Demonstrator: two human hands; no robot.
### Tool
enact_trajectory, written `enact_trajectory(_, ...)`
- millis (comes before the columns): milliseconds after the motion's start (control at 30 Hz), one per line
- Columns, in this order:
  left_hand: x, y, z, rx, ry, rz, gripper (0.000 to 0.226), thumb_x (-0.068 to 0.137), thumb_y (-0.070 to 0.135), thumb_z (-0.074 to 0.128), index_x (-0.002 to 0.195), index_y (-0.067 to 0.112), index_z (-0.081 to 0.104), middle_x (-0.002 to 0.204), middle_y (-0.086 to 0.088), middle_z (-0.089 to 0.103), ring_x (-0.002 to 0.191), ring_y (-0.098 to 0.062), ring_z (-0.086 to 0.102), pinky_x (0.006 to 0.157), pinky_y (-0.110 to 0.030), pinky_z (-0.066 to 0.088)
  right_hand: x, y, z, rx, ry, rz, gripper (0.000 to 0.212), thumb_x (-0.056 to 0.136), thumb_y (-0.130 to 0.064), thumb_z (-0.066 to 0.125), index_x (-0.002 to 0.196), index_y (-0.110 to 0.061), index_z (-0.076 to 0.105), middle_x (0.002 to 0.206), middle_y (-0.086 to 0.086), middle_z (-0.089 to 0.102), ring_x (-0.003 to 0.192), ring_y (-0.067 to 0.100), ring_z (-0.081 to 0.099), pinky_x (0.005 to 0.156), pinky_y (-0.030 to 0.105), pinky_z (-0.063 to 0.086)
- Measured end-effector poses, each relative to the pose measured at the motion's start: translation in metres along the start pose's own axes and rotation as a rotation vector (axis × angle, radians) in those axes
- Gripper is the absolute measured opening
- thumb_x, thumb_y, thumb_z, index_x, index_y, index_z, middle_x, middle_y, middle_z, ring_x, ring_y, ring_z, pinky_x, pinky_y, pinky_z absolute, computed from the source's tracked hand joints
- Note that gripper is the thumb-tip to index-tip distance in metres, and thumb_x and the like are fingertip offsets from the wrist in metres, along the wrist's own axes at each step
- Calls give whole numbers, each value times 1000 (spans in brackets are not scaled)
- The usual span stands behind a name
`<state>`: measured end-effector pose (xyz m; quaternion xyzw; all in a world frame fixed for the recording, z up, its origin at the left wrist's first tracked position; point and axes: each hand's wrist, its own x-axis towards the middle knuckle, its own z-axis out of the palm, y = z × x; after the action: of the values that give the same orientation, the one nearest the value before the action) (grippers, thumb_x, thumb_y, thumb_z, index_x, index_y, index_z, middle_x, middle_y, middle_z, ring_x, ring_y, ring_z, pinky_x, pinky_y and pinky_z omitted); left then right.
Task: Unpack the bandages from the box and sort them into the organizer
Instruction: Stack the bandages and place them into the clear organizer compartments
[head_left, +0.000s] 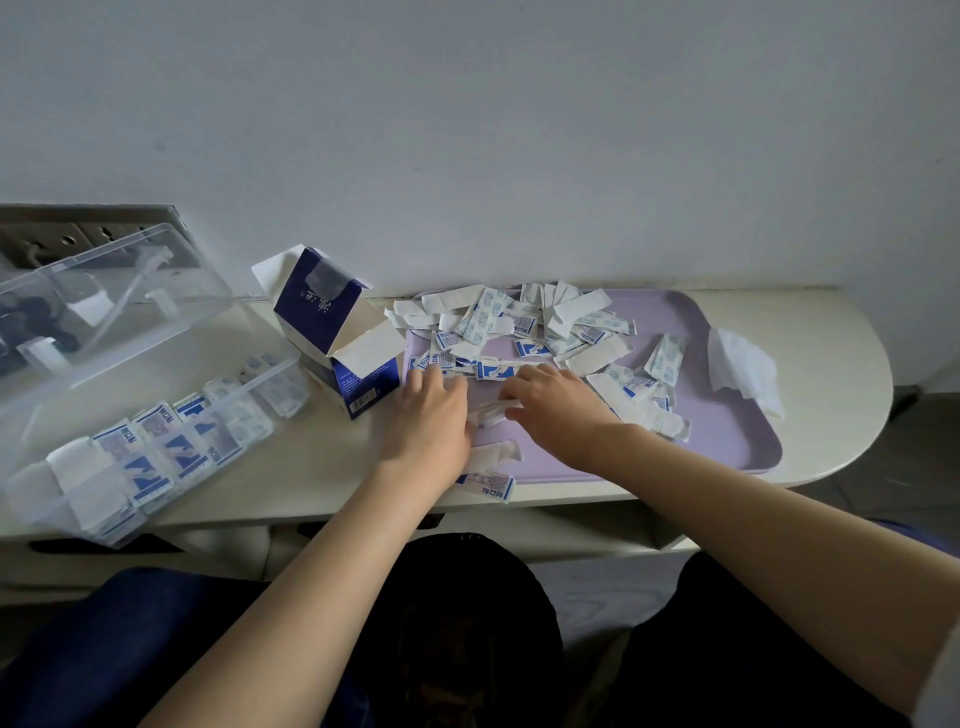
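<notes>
Both arms reach forward, left hand (431, 415) and right hand (558, 410) palm-down.

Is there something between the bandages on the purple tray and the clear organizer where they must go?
Yes. The opened blue and white box stands on the table between the purple tray and the organizer, beside the left hand. It blocks the far, direct line; the near table edge in front of it looks free.

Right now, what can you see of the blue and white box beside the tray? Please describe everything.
The box is blue and white cardboard, standing on the table between the clear organizer and the purple tray. Its top flaps are open, one with torn tape. A barcode shows low on its front. It touches the tray's left edge; neither hand touches it.
</notes>
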<state>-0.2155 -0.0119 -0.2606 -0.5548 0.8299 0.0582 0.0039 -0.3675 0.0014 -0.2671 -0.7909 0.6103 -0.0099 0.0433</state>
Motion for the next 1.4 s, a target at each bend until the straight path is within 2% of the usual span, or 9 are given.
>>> enact_trajectory(100, 0, -4, 5, -151, -49, -76, 28, 92, 14, 49, 120, 10, 49, 126, -10, 40, 111, -29, 45, 80, -33, 39, 1, 2, 3, 145, 11, 82, 26, 97, -21, 46, 120, -13, 55, 122, 7, 52, 114, 25, 47, 97, 32, 36)
enact_trajectory(333, 4, 2, 8, -348, -84, -66, 39, 88, -6, 41, 123, 9, 47, 126, -9, 40, 109, -29, 50, 88, -37, 44, 5, -17, 9, 568, 26, 157, 36, 84, 8, 54, 118, -5, 54, 122, 10, 55, 113, 23, 52, 95, 25, 37)
enact_trajectory(467, 4, -1, 8, -288, -34, -37, 24, 94, 4, 42, 115, 9, 52, 120, -7, 46, 103, -29, 53, 72, -32, 38, 5, -8, 5, 536, 62, 174, 25, 87, -2, 59, 111, -8, 59, 115, 6, 62, 109, 21, 56, 95, 31, 43)
enact_trajectory(700, 5, 2, 6, -279, -1, 21, 18, 94, 19, 50, 111, 14, 54, 117, -1, 53, 102, -25, 57, 69, -32, 41, 0, -9, 2, 487, 71, 193, 17, 90, -16, 58, 105, -14, 64, 106, 6, 67, 102, 23, 57, 87, 35, 45)
enact_trajectory(867, 6, 1, 6, -259, 33, -16, 17, 96, 17, 46, 110, 13, 55, 118, -3, 54, 102, -27, 56, 69, -31, 39, 4, -5, 6, 558, 129, 274, 44, 86, -14, 62, 127, -9, 46, 131, 8, 47, 124, 23, 39, 104, 29, 30)
enact_trajectory(1000, 6, 1, 11, -261, 10, 12, 19, 95, 24, 50, 112, 15, 52, 118, -2, 51, 98, -26, 57, 69, -32, 41, 5, -8, 10, 658, 30, 291, 60, 81, 5, 58, 135, -4, 33, 138, 15, 34, 128, 25, 36, 89, 9, 24)
enact_trajectory(1100, 6, 2, 11, -265, 5, 32, 20, 96, 18, 49, 116, 15, 50, 121, -2, 50, 98, -26, 58, 73, -36, 47, 5, -16, 15, 638, 10, 241, 59, 81, 15, 47, 135, -4, 34, 137, 14, 33, 124, 26, 39, 78, 5, 24)
enact_trajectory(1233, 4, 1, 9, -171, 3, 43, 21, 98, 19, 43, 118, 13, 45, 122, -5, 46, 96, -28, 57, 65, -33, 39, 6, -14, 19, 472, 68, 163, 47, 87, 16, 40, 129, -4, 47, 135, 13, 40, 115, 28, 50, 91, 22, 38)
enact_trajectory(1400, -1, 4, 12, 72, -64, 109, 31, 97, 10, 41, 127, 8, 32, 126, -13, 37, 103, -30, 55, 65, -29, 32, -1, -6, 24, 149, -10, 11, 48, 94, 4, 36, 141, -8, 31, 155, 1, 15, 145, 16, 8, 105, 20, 23)
